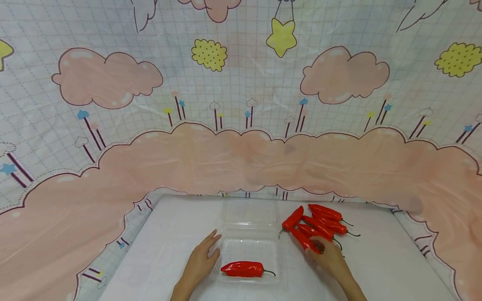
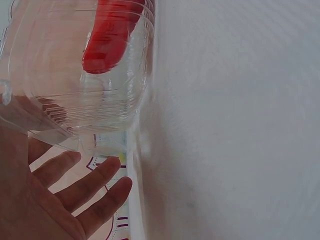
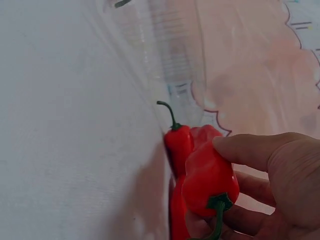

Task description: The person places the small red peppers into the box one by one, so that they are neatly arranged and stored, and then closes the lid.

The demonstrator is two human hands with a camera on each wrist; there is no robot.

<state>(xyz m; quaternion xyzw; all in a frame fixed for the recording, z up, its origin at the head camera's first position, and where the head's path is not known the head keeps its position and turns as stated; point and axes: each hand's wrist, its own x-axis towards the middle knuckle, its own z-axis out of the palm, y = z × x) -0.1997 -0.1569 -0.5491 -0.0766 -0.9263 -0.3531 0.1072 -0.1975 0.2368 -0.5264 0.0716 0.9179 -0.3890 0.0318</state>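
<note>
A clear plastic clamshell container (image 1: 250, 248) stands with its lid (image 1: 250, 213) folded back. One red chili pepper (image 1: 242, 269) lies crosswise in its near half, green stem to the right. My left hand (image 1: 200, 260) is at the container's left side, fingers extended; in the left wrist view the fingers (image 2: 95, 187) hold nothing. On the right, my right hand (image 1: 330, 256) pinches a red pepper (image 3: 210, 175) between thumb and fingers at the near edge of a pile of peppers (image 1: 327, 212). Its green stem points toward the camera in the right wrist view.
A white-covered table (image 1: 177, 225) bears everything. Several loose peppers lie close together right of the lid, with stems mostly toward the right. Behind the table hangs a patterned cloth (image 1: 241, 159) with clouds and stars.
</note>
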